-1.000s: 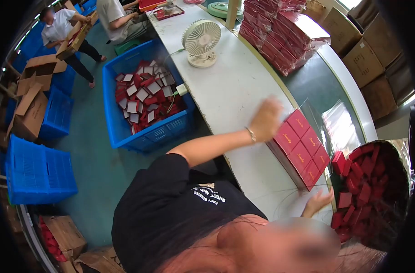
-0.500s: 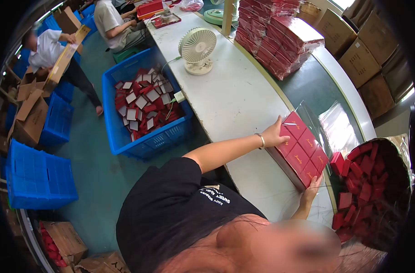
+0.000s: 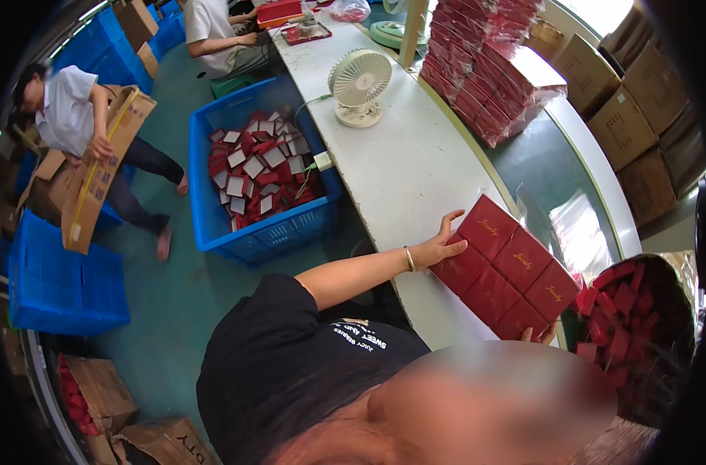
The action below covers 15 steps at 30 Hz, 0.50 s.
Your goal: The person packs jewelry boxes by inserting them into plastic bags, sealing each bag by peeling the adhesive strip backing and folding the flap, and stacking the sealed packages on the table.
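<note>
A block of several red boxes with gold lettering is tilted over the white table's right side. My left hand, with a bracelet at the wrist, grips the block's upper left edge, thumb against its side. Fingers of my right hand show at its lower right edge; the rest of that hand is hidden. Clear plastic sleeves lie just beyond the block.
A fan stands on the white table. Wrapped red stacks are at the back. A blue crate holds small boxes; more fill a container at right. One person carries cardboard; another sits near the table.
The block has come closer to the camera and tilted, with both hands on it. The person with the cardboard has moved nearer on the left.
</note>
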Tool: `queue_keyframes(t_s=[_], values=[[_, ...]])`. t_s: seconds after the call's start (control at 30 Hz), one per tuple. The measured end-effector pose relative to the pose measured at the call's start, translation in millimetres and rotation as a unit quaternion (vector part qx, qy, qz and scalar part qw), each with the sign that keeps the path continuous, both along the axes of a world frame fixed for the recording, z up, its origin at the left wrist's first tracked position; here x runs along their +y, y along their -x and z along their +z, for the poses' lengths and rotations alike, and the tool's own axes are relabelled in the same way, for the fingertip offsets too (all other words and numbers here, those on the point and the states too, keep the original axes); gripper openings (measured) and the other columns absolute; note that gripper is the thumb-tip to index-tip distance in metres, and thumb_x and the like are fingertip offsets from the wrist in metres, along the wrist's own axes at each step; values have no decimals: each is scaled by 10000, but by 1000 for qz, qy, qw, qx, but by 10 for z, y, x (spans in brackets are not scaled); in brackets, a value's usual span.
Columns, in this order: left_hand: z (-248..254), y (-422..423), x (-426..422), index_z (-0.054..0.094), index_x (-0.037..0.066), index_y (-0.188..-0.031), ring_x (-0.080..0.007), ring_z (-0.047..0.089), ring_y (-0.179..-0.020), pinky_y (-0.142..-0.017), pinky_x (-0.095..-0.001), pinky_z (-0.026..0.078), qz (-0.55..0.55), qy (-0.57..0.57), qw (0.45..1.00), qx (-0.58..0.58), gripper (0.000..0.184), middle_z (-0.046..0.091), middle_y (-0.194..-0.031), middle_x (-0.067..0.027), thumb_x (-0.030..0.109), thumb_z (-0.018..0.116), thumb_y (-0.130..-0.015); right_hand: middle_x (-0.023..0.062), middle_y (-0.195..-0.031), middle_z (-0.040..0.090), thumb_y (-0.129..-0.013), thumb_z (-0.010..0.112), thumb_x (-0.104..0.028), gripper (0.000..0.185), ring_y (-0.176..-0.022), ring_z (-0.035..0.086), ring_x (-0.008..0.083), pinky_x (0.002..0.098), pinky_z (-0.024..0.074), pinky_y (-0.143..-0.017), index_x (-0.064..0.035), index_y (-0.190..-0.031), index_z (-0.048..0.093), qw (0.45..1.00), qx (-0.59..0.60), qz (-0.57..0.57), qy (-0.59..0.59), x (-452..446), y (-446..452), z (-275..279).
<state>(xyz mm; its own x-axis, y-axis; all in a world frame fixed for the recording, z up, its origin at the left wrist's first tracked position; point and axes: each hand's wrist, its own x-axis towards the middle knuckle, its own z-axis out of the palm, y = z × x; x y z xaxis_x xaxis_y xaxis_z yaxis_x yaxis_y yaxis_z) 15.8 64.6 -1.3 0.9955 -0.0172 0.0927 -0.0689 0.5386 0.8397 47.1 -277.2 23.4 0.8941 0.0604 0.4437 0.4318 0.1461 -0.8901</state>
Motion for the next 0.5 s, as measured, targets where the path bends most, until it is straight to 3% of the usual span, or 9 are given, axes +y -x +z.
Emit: queue_keyframes(t_s=[0.1, 0.13, 0.23, 0.43, 0.5], values=[[-62, -43, 47, 172, 107, -1651, -234, 365, -1478, -1218, -405, 326, 101, -107, 988, -46, 850, 389, -1607, -116, 386, 674, -1024, 156, -1650, 345, -990, 681, -270, 740, -1517, 333, 281, 457, 262, -1249, -48, -1601, 327, 986, -134, 10, 98, 269, -100, 298], [-78, -32, 67, 249, 94, -1643, -207, 416, -1428, -1197, -380, 358, 135, -109, 984, -43, 810, 441, -1569, -88, 369, 687, -1020, 155, -1651, 346, -994, 671, -278, 731, -1517, 333, 284, 461, 261, -1248, -55, -1601, 330, 978, -169, 11, 121, 394, -136, 363], [-142, 104, 81, 234, 94, -1651, -197, 464, -1391, -1154, -367, 412, 184, -55, 981, -35, 819, 474, -1552, -95, 367, 684, -1024, 152, -1653, 347, -1006, 639, -302, 706, -1518, 333, 295, 472, 258, -1246, -77, -1603, 338, 948, -243, 9, 204, 646, -222, 434], [7, 652, 336, 207, 99, -1661, -180, 517, -1349, -1099, -349, 466, 260, -14, 964, -55, 802, 496, -1549, -98, 379, 644, -1049, 146, -1657, 351, -1028, 577, -350, 661, -1519, 332, 316, 494, 253, -1242, -120, -1606, 354, 855, -279, -15, 437, 755, -440, 126], [133, 902, 447, 238, 99, -1652, -192, 497, -1380, -1134, -362, 441, 263, 5, 965, -16, 811, 490, -1555, -103, 430, 649, -1036, 144, -1659, 352, -1036, 556, -366, 647, -1520, 332, 323, 502, 252, -1241, -134, -1607, 359, 810, -260, -31, 525, 670, -533, -62]])
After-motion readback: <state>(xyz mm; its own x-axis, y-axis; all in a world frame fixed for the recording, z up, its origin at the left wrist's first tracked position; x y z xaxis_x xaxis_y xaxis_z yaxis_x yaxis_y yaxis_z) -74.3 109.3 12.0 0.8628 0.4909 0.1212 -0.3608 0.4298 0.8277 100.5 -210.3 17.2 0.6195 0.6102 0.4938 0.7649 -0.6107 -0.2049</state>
